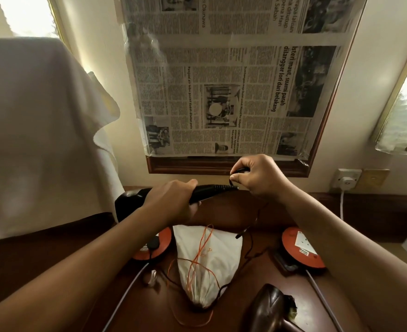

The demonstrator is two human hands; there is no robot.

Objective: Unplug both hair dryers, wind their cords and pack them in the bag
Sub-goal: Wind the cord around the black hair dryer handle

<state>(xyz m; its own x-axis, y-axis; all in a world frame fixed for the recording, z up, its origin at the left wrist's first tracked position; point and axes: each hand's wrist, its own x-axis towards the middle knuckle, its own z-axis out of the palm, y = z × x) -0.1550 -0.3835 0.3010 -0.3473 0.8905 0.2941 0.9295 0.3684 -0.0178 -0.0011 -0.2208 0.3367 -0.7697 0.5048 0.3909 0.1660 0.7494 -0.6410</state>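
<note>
White drawstring bag (207, 257) lying closed on table (264, 279), left hand (173, 202) fingers gripping black dryer (164, 196), right hand (257, 176) pinching cord (231, 180).

Newspaper (221, 80) taped over the frame at 12 o'clock, print turned sideways: headline "Isteri maut, suami parah dilanggar lori dari belakang", smaller "Penjual air tebu positif dadah ditahan polis", "Okinawa" at 11 o'clock.

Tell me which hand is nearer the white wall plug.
Right. The right hand, pinching the cord, is just left of the white wall plug; the left hand, gripping the black hair dryer, is farther left.
</note>
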